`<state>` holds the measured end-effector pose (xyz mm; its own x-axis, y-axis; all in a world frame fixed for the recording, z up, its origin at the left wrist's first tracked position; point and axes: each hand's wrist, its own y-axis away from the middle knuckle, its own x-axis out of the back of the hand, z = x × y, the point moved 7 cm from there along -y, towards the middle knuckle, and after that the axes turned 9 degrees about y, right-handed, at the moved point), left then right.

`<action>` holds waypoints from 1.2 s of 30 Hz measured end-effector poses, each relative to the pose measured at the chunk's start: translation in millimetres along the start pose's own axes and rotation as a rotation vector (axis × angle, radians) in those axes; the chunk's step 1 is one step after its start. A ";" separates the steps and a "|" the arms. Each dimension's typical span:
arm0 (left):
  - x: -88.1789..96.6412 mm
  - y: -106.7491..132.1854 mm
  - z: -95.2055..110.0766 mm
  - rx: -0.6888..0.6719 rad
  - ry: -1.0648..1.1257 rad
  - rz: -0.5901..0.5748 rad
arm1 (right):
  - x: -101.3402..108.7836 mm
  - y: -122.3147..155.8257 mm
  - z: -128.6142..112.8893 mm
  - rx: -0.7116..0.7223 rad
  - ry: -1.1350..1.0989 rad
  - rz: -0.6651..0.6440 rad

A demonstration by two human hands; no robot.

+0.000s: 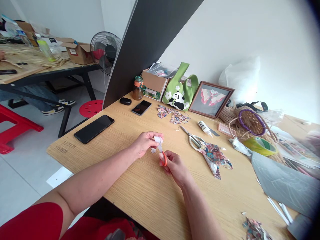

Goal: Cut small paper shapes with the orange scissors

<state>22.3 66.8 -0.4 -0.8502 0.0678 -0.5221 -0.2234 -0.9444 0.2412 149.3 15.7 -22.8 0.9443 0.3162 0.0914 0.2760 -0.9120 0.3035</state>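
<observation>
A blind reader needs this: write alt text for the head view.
The left hand holds a small white piece while the right hand holds orange-handled scissors to it, above a wooden table. Larger scissors and a floral piece lie to the right.

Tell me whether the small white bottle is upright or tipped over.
Tipped over: the white bottle lies along the tabletop, its nozzle pointing sideways.

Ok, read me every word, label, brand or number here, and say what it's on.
No text is legible.
Marks on the near table: unreadable.
White bottle: label too small.
Cardboard box beside the green bag: print too small.
Carton by the fan: label too blurred.
</observation>
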 end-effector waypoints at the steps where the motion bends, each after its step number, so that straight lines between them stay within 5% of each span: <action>1: -0.1 0.0 0.1 0.002 -0.003 0.002 | -0.2 0.3 -0.5 0.002 0.001 -0.004; 36: -1.4 -0.1 -1.5 0.023 0.004 -0.019 | -1.0 1.3 -2.4 0.009 -0.009 -0.012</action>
<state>24.2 66.3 -0.9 -0.8438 0.0839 -0.5301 -0.2502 -0.9353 0.2502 148.3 14.8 -20.2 0.9427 0.3243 0.0790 0.2885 -0.9107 0.2956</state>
